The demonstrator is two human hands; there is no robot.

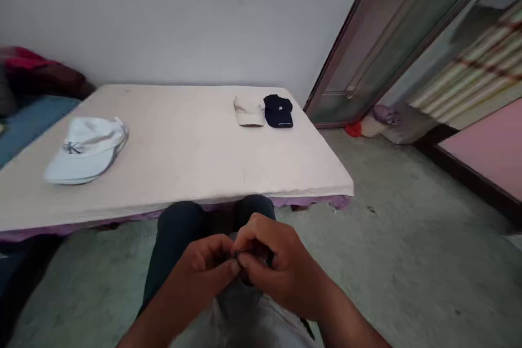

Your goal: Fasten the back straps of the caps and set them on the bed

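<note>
Both hands meet low in the view, above my lap. My left hand [207, 263] is closed, its thumb and forefinger pinching a small dark thing whose kind I cannot make out. Fingertip to fingertip with it, my right hand [271, 261] pinches at the same spot, fingers curled. Greyish cloth [240, 302] shows just beneath the hands; whether it belongs to what they hold or to my clothing I cannot tell.
A bed-like platform with a cream cover [183, 147] stands before my knees [179, 234]. On it lie a white cap [92, 144] at left, a beige cap [249, 111] and a navy cap [279, 111] at the back right. Grey floor [408, 239] stretches right.
</note>
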